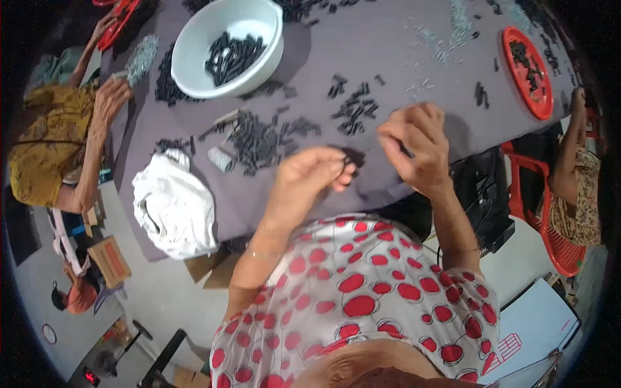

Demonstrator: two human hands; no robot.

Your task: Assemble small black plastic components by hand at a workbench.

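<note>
My left hand (304, 178) is closed in a pinch around a small black plastic piece (347, 161), held just above the dark tablecloth. To its right, my right hand (417, 145) is curled, with a dark bit showing between thumb and fingers that is too small to name. Beyond the two hands lies a loose group of short black pieces (354, 111). A larger heap of black pieces (255, 139) spreads to the left of my left hand, with a small grey cylinder (221, 159) at its edge. Farther back stands a white basin (275, 58) with black pieces inside.
A crumpled white cloth (173, 210) lies at the table's left edge. On the right is a red tray (548, 107) of dark pieces; small silvery parts (459, 26) are scattered at the back. People sit at both sides, and a red chair (556, 239) stands at right.
</note>
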